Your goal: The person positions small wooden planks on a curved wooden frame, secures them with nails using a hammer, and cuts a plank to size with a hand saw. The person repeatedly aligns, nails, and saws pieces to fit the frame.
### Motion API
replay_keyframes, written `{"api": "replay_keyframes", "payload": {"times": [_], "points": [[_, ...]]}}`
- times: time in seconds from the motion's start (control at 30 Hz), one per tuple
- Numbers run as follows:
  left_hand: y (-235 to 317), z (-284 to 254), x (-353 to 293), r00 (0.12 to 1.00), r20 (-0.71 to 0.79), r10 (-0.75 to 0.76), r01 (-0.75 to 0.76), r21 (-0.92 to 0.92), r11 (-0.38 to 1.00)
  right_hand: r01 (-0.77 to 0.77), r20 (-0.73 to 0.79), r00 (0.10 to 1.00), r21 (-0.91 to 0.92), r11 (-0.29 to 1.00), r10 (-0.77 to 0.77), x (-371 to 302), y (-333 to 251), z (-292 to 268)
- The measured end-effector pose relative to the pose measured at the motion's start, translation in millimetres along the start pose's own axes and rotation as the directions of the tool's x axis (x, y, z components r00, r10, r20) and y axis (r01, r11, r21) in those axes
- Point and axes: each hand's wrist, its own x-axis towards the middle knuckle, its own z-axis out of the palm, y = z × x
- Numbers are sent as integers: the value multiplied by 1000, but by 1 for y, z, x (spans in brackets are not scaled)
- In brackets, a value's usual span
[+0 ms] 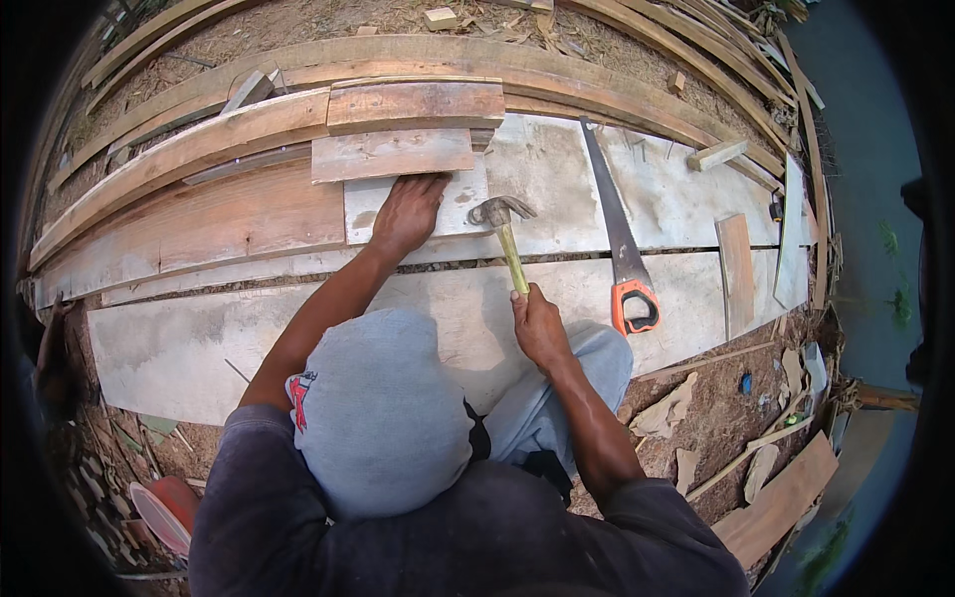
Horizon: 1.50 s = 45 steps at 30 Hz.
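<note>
My right hand (pixel 540 326) is closed round the yellow-green handle of a claw hammer (pixel 515 261). Its metal head rests over or hangs just above the pale board, to the right of my left hand. With fingers bent and close together, my left hand (pixel 410 213) grips the near edge of a short wooden board (pixel 391 154); the fingertips are partly hidden there. Below that hand lies a smaller whitish board (pixel 464 202). A thicker wooden block (pixel 416 105) sits right behind the short board.
A handsaw (pixel 619 224) with an orange-and-black handle lies to the right across the pale planks (pixel 249 333). Long timber beams (pixel 189 127) run along the far side. Wood scraps (pixel 736 269) lie at right, and a reddish bucket (pixel 167 512) stands at lower left.
</note>
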Motion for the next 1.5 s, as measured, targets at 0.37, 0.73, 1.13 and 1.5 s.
{"api": "replay_keyframes", "payload": {"times": [0.37,0.73,1.13,1.5], "points": [[-4,0,2,999,15,-42,42,1,999,654,-406,732,190,733,-548,-12,-11,-19],[-7,1,1,1000,-28,-12,12,2,1000,891,-830,447,376,256,-335,-21,5,-43],[0,-6,-1,999,-43,-16,17,15,1000,305,-154,945,85,949,-290,-13,58,18],[10,-15,6,992,44,-115,116,-36,993,74,646,736,224,972,-204,64,150,-10]]}}
